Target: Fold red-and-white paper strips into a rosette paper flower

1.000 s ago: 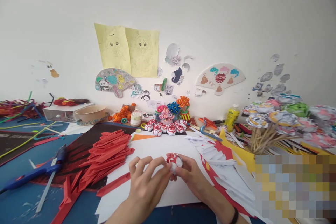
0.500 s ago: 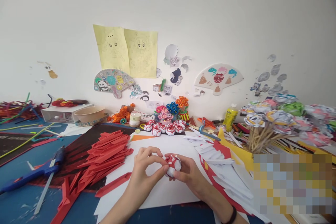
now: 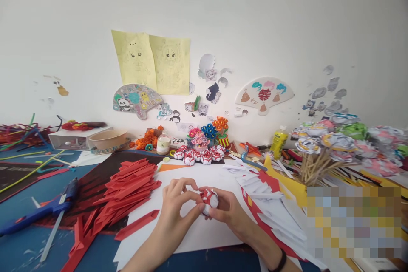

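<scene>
A small red and white folded paper flower [image 3: 211, 199] is held between my two hands, above white paper sheets [image 3: 204, 238]. My left hand [image 3: 180, 204] pinches its left edge with thumb and index finger. From the right, my right hand [image 3: 232, 212] wraps round it, thumb on the front and other fingers partly hidden behind. Folded red paper strips [image 3: 130, 187] lie in a pile to the left, with one single red strip [image 3: 137, 225] close to my left wrist. Folded white paper strips [image 3: 274, 210] are heaped to the right.
A blue glue gun [image 3: 60, 204] with a glue stick lies at the left. Several finished red and white flowers [image 3: 199, 156] stand at the back, near a small jar [image 3: 163, 144] and a yellow bottle [image 3: 278, 142]. Paper flowers on sticks [image 3: 318, 157] crowd the right side.
The paper flower has turned very slightly in my fingers. Both hands keep nearly the same place and grip; the view has shifted a little.
</scene>
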A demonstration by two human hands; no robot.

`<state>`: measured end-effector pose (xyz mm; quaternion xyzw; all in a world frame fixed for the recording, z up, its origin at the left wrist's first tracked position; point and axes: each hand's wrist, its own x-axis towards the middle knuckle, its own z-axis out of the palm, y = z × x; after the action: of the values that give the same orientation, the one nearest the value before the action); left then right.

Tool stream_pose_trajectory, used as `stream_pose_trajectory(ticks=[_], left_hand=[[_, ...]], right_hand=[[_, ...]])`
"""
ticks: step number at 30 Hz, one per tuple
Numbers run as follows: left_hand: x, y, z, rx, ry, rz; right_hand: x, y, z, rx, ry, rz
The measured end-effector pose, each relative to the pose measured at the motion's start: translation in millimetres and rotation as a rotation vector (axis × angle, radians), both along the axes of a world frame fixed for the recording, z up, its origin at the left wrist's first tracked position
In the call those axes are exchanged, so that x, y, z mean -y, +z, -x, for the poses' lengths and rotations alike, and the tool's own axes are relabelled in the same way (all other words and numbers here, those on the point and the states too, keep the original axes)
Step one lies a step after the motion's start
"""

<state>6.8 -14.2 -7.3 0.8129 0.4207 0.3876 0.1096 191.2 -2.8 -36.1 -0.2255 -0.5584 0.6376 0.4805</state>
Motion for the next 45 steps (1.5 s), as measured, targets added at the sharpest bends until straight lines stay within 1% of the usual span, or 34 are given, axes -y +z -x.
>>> stream_pose_trajectory(ticks=[4, 8, 11, 15, 17, 19, 22, 25, 28, 32, 36, 42, 45], left_hand=[[2, -4.8, -1, -0.021, 0.012, -0.081], [0, -8.6, -1, -0.014, 0.015, -0.105], [-4, -8.9, 0, 0.056, 0.021, -0.065], [-7, -9.1, 2, 0.197, -0.069, 0.057], [-7, -10.7, 2, 0.190, -0.094, 0.114], [-6, -13.3, 1, 0.160, -0.082, 0.137], [-5, -17.3, -1, 0.137, -0.041, 0.111], [-5, -19.3, -3, 0.134, -0.033, 0.087], [-3, -18.9, -5, 0.141, -0.026, 0.088], [0, -17.8, -6, 0.169, -0.012, 0.101], [1, -17.9, -7, 0.197, -0.020, 0.073], [-2, -15.8, -5, 0.217, -0.093, 0.041], [-2, -14.1, -5, 0.172, -0.081, 0.033]], right_hand=[[0, -0.7, -1, 0.034, 0.011, -0.024], [-1, -1.6, -1, 0.041, 0.021, -0.027], [-1, -1.1, 0, 0.015, -0.007, -0.023], [0, 1.5, 1, -0.025, -0.021, -0.037], [0, 3.0, 1, -0.042, -0.003, -0.044], [1, 4.4, 1, -0.053, 0.005, -0.056], [2, 5.6, 1, -0.056, 0.002, -0.061], [3, 5.4, 1, -0.044, -0.023, -0.070], [4, 4.8, 1, -0.029, -0.049, -0.077], [4, 4.7, 2, -0.033, -0.046, -0.088], [3, 3.9, 2, -0.051, -0.049, -0.085], [3, 4.5, -3, -0.083, 0.017, -0.048], [7, 9.0, -5, -0.091, 0.053, -0.039]])
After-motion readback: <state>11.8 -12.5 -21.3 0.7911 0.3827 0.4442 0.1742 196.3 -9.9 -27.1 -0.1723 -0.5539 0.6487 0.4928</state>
